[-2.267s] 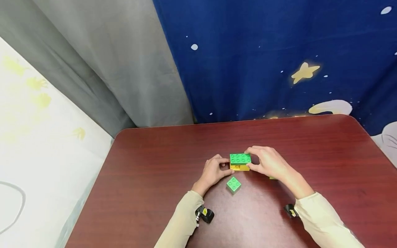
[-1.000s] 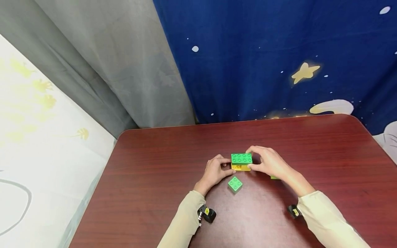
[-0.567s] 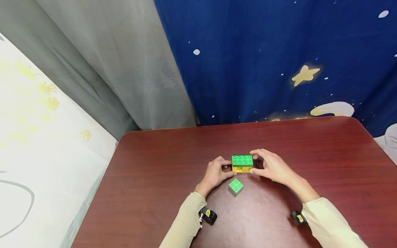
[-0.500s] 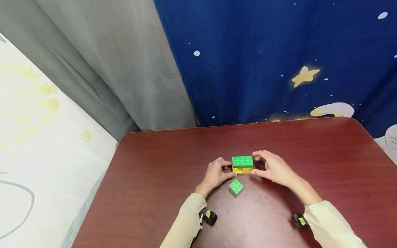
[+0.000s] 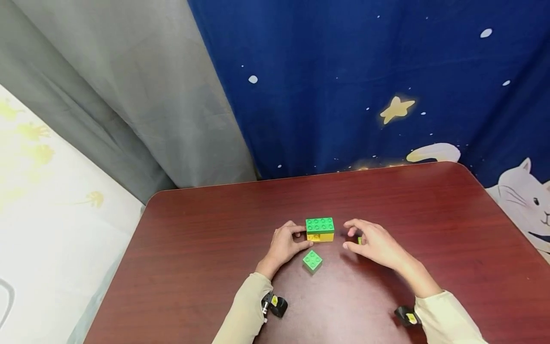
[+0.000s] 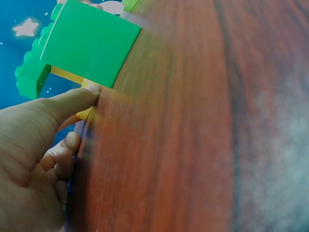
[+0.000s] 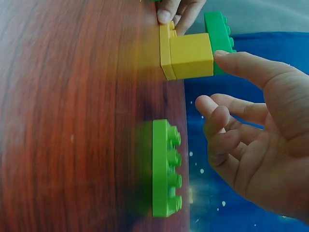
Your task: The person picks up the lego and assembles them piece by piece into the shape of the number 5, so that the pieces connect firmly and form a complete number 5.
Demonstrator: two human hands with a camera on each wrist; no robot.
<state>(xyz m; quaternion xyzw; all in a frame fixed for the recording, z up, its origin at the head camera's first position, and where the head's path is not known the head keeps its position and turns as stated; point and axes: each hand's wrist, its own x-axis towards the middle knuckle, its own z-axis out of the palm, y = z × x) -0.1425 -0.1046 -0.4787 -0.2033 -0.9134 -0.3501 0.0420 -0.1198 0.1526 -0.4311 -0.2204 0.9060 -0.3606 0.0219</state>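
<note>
A toy brick stack stands on the table: a long green building brick [image 5: 320, 225] on top, a yellow block [image 7: 192, 55] under its right end, and a thin yellow plate [image 7: 165, 53] as base. My left hand [image 5: 283, 244] pinches the plate's left end between thumb and fingers. Just right of the stack, my right hand [image 5: 375, 242] holds nothing, its fingers loosely bent and apart from the bricks in the head view. In front of the stack lies a small square green brick [image 5: 312, 261], which hides part of it in the left wrist view.
A light green studded brick [image 7: 161, 169] lies on the table by my right hand, mostly covered by it in the head view. The dark red table [image 5: 206, 248] meets a blue curtain [image 5: 301, 95] and a grey curtain [image 5: 163, 95] behind.
My right hand has let go of the long green brick and drawn away to the right. My left hand stays on the plate. The head view has turned slightly right.
</note>
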